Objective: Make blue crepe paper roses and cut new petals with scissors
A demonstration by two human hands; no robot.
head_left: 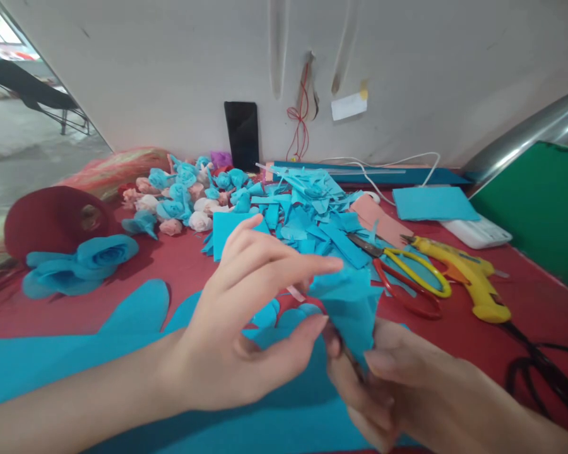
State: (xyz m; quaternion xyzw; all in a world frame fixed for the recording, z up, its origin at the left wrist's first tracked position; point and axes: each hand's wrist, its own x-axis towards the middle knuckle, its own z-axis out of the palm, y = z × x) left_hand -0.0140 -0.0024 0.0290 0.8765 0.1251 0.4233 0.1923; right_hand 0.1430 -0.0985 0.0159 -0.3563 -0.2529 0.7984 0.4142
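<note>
My right hand [392, 378] pinches a small piece of blue paper [353, 306] between thumb and fingers. Something thin and dark shows along those fingers; its kind is hidden. My left hand [255, 309] is open beside the paper, its fingers apart and its thumb tip close to the right fingers. Whether the thumb touches the paper, I cannot tell. Below both hands lies a large blue paper sheet [284, 416]. Blue rounded petal shapes [139, 309] lie at its far edge, some partly covered by my left hand.
Blue paper scraps [307, 214] pile up ahead, beside small paper roses [175, 198]. Scissors [407, 277] and a yellow glue gun [464, 274] lie at right. A maroon roll [52, 221] and large blue paper flowers [82, 265] sit left. A phone [242, 135] leans against the wall.
</note>
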